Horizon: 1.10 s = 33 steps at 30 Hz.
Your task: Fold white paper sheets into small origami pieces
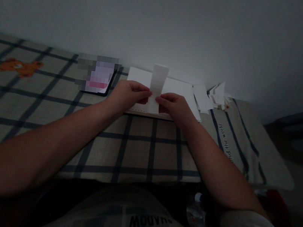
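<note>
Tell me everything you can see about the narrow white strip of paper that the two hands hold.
The paper strip is plain white, long and narrow, and looks like thin paper. It stands roughly upright, its top end free in front of the wall. The left hand pinches its left edge and the right hand its right edge, low down on the strip. Its bottom end hangs in front of the white sheet lying on the checked cloth. No print or marks can be seen in the dim light.

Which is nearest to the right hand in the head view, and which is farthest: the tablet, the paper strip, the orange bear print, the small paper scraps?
From the right hand:
1. Paper strip, pinched in its fingers.
2. Small paper scraps, to its right, by the wall.
3. Tablet, beyond the left hand.
4. Orange bear print, far left on the cloth.
</note>
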Tool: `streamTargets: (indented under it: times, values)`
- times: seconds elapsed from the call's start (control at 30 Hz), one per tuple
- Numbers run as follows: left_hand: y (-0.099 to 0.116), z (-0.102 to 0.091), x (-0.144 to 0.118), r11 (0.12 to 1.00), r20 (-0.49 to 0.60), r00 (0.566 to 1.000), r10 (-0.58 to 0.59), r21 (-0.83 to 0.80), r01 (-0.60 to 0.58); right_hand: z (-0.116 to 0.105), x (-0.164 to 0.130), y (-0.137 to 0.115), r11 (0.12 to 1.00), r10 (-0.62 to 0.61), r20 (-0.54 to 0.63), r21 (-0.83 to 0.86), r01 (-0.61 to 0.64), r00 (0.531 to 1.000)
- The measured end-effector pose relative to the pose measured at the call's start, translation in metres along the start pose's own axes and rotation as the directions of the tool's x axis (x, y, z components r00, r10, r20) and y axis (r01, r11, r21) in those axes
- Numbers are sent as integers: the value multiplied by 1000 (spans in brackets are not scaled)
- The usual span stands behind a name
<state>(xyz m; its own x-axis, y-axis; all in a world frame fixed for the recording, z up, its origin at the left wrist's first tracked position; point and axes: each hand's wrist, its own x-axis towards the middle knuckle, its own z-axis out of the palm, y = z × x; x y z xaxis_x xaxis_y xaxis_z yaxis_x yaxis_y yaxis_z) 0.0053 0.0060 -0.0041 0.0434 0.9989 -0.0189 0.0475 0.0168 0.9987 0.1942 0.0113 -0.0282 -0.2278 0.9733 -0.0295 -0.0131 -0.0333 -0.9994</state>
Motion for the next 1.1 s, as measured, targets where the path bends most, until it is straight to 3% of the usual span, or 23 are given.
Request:
streamTargets:
  times: [0.3, 0.53, 0.73, 0.9, 1.1]
  values:
    - [-8, -2, 4, 998, 67, 997, -47, 32, 45, 2, -3, -5, 993, -87, -93, -88, 79, 992]
    - [-5, 0, 2, 1000, 3, 1000, 11, 19, -11, 2, -1, -2, 999, -35, -53, -12, 34, 998]
    - [-7, 0, 3, 999, 69, 997, -45, 19, 43, 1, -1, -1, 994, -100, -80, -45, 96, 992]
    - [-4, -1, 2, 999, 64, 998, -25, 40, 23, 3, -2, -2, 994, -100, -90, -53, 95, 991]
    - [-5, -1, 2, 996, 77, 993, -85, 13, 84, 5, -2, -3, 993, -113, -121, -59, 106, 986]
